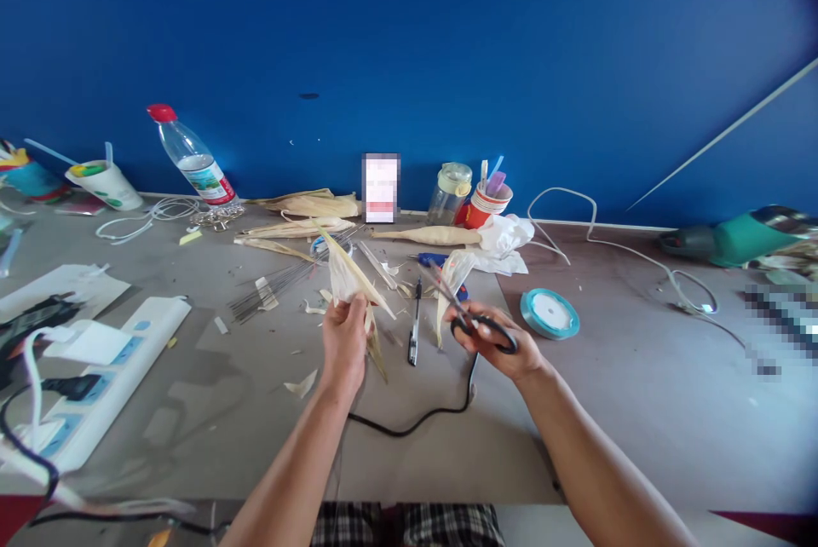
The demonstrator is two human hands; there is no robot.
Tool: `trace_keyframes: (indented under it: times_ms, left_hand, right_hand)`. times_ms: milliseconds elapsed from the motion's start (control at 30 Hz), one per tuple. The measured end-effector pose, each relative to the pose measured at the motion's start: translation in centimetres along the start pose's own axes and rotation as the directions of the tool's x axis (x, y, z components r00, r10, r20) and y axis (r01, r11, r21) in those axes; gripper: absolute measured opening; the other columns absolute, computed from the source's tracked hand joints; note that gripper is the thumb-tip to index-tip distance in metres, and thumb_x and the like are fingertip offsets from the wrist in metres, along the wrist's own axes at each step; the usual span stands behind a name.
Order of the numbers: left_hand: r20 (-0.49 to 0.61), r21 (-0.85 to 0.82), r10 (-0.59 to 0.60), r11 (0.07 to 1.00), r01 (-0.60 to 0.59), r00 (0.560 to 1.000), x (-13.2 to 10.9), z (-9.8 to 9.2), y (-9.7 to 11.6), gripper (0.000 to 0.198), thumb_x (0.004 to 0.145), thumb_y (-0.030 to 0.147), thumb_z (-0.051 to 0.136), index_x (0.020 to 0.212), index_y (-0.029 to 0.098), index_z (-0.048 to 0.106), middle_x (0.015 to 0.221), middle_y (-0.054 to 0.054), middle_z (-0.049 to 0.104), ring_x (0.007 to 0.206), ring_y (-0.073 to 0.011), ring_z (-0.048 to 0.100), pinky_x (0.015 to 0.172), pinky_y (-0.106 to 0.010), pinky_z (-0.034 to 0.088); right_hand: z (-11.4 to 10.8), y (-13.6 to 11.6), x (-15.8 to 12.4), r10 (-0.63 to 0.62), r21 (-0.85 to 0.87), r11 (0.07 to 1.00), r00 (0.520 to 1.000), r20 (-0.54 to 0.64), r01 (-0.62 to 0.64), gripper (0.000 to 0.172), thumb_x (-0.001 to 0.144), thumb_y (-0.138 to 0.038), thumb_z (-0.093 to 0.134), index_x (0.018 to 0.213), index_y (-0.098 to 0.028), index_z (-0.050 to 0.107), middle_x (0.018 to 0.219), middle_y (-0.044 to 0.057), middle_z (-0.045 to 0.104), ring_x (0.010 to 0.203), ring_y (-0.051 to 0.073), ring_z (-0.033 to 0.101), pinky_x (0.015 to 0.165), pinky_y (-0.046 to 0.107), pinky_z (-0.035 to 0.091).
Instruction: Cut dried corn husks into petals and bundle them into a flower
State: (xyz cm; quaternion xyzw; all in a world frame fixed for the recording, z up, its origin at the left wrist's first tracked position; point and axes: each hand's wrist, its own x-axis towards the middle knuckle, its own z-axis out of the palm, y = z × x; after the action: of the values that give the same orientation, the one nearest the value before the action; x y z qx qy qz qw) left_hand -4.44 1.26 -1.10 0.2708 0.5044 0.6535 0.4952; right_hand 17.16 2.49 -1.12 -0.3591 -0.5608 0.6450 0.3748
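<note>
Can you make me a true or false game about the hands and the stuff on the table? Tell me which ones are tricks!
1. The right hand holds scissors. True.
2. A pen lies on the table between the two hands. True.
3. The left hand holds a spoon. False: it holds a pale, dry-looking leaf.
4. The bottle has a green cap. False: the cap is red.
5. The round blue-and-white roll is to the right of the right hand. True.
6. The wall behind the table is yellow. False: it is blue.
</note>
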Motion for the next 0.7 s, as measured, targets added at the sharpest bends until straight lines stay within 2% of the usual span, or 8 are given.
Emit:
trace_keyframes:
  times_ms: [100,233,367,500,600,633,700]
  left_hand:
    - [0.064,0.128,-0.002,0.992,-0.006,0.998,-0.4,0.0,-0.1,0.025,0.076,0.038,0.058,0.067,0.014,0.058,0.05,0.004,0.045,0.041,-0.005,0.031,0.042,-0.019,0.025]
    - [0.24,0.334,0.037,0.935,-0.118,0.97,-1.1,0.2,-0.7,0.021,0.076,0.035,0.058,0.07,0.015,0.059,0.056,0.001,0.055,0.047,-0.0076,0.041,0.046,-0.02,0.031]
    - [0.434,0.434,0.028,0.869,-0.237,0.9,-2.1,0.6,-1.2,0.013,0.075,0.029,0.06,0.069,0.017,0.06,0.056,0.001,0.056,0.05,-0.0104,0.046,0.049,-0.021,0.034]
    - [0.577,0.469,-0.035,0.833,-0.295,0.816,-2.7,1.1,-1.3,0.008,0.074,0.022,0.059,0.071,0.018,0.064,0.059,-0.001,0.061,0.052,-0.0123,0.049,0.051,-0.022,0.036]
    - [0.613,0.468,-0.08,0.838,-0.28,0.786,-2.8,1.2,-1.3,0.009,0.075,0.023,0.058,0.071,0.017,0.064,0.061,-0.001,0.062,0.054,-0.013,0.051,0.053,-0.022,0.037]
    - [0.613,0.451,-0.1,0.859,-0.243,0.783,-2.8,1.3,-1.3,0.009,0.075,0.025,0.059,0.073,0.017,0.064,0.062,-0.001,0.062,0.056,-0.013,0.051,0.054,-0.023,0.038]
    - [0.608,0.386,-0.176,0.917,-0.095,0.774,-2.7,1.4,-1.4,0.014,0.073,0.029,0.063,0.079,0.017,0.063,0.067,-0.002,0.062,0.057,-0.0117,0.05,0.053,-0.022,0.037]
  right_hand:
    - [0.0,0.0,0.2,-0.101,0.014,0.995,0.985,-0.139,0.104,0.064,0.063,-0.071,0.056,0.101,-0.02,0.061,0.069,0.004,0.053,0.064,0.018,0.047,0.06,0.033,0.038]
    - [1.2,0.2,0.6,-0.155,0.064,0.983,0.97,-0.187,0.17,0.057,0.066,-0.059,0.065,0.106,-0.02,0.055,0.075,0.003,0.055,0.072,0.017,0.048,0.068,0.03,0.039]
    - [2.7,0.6,1.0,-0.102,0.098,0.987,0.962,-0.253,0.131,0.051,0.063,-0.043,0.073,0.104,-0.022,0.05,0.077,-0.001,0.054,0.069,0.013,0.048,0.061,0.025,0.039]
    - [3.5,1.2,1.2,-0.117,0.05,0.988,0.92,-0.375,0.146,0.05,0.061,-0.034,0.074,0.101,-0.023,0.047,0.079,-0.002,0.054,0.068,0.012,0.049,0.059,0.023,0.042]
    - [3.7,1.3,1.1,-0.098,0.016,0.994,0.923,-0.371,0.112,0.043,0.061,-0.031,0.073,0.097,-0.021,0.05,0.076,-0.001,0.055,0.068,0.012,0.05,0.058,0.022,0.043]
    - [3.7,1.3,1.1,-0.098,0.014,0.994,0.923,-0.371,0.111,0.041,0.061,-0.03,0.072,0.096,-0.021,0.051,0.075,-0.001,0.056,0.068,0.012,0.05,0.058,0.022,0.043]
    - [3.7,1.0,1.0,-0.113,0.023,0.991,0.909,-0.4,0.134,0.041,0.061,-0.029,0.072,0.095,-0.02,0.051,0.074,-0.001,0.056,0.067,0.012,0.05,0.058,0.022,0.043]
